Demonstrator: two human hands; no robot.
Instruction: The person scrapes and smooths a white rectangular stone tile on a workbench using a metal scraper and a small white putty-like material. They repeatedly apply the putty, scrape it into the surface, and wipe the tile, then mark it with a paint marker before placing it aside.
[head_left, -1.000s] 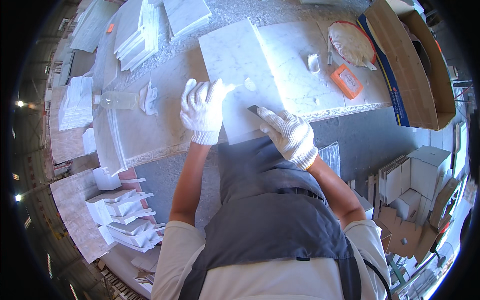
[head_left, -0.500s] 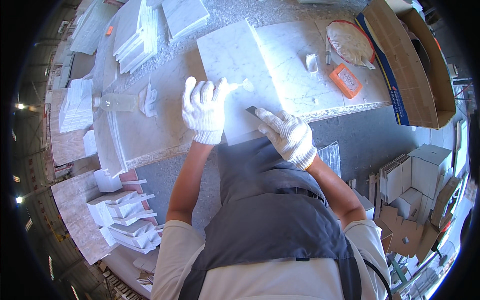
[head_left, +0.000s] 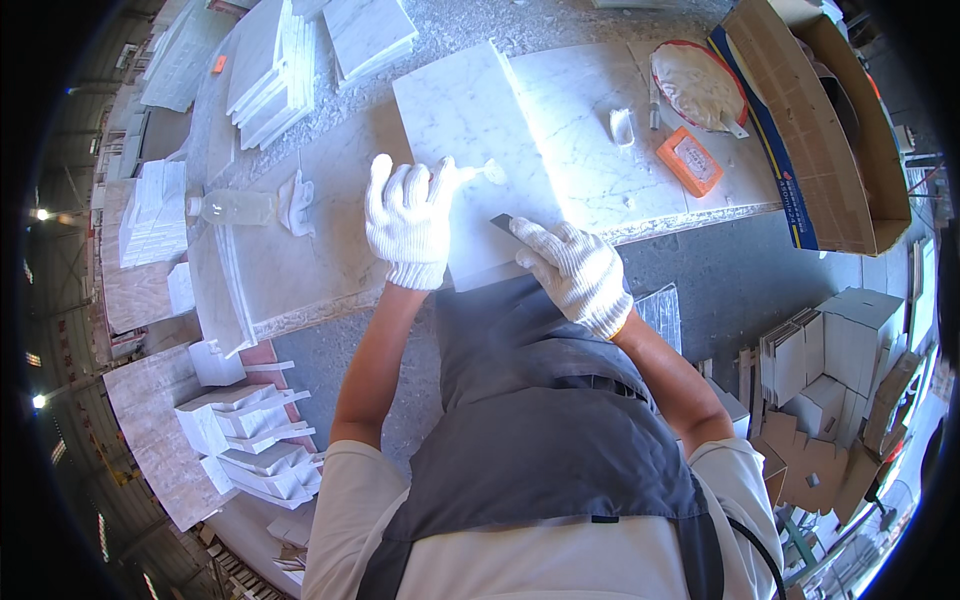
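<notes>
Left hand (head_left: 408, 225): gloved, fingers curled and slightly parted over the left edge of the pale veined slab (head_left: 470, 110). One small white piece (head_left: 466, 174) sits at your thumb-side fingertip, pointing at a white patch (head_left: 494, 172) on the slab. Can't tell if you're pinching it or just touching; too small, white on white.

Right hand (head_left: 578, 275): also gloved, fingers bunched, thumb and forefinger pinching one flat dark blade (head_left: 504, 221). Its free end is over the slab, below the patch. Can't tell if it touches stone.

Slab is in front of you, lying across the bench top (head_left: 330, 250), near end by your apron (head_left: 540, 430).

Counts: 2 gloves, 1 slab under your hands, 1 blade, 1 distinct patch.

To your left on the bench: 1 clear bottle (head_left: 238, 208) on its side, 1 crumpled white cloth (head_left: 296, 203) just beside its base. Beyond: 2 tile stacks, one leftish (head_left: 262, 60), one nearer the middle; tiles per stack not countable. 1 small orange item (head_left: 219, 64) near the first.

To your right: 1 orange block (head_left: 690, 161), 1 round red-rimmed pouch (head_left: 698, 86), 1 narrow strip (head_left: 655, 102) beside it, 1 small white container (head_left: 622, 128), 1 open cardboard box (head_left: 800, 130).
</notes>
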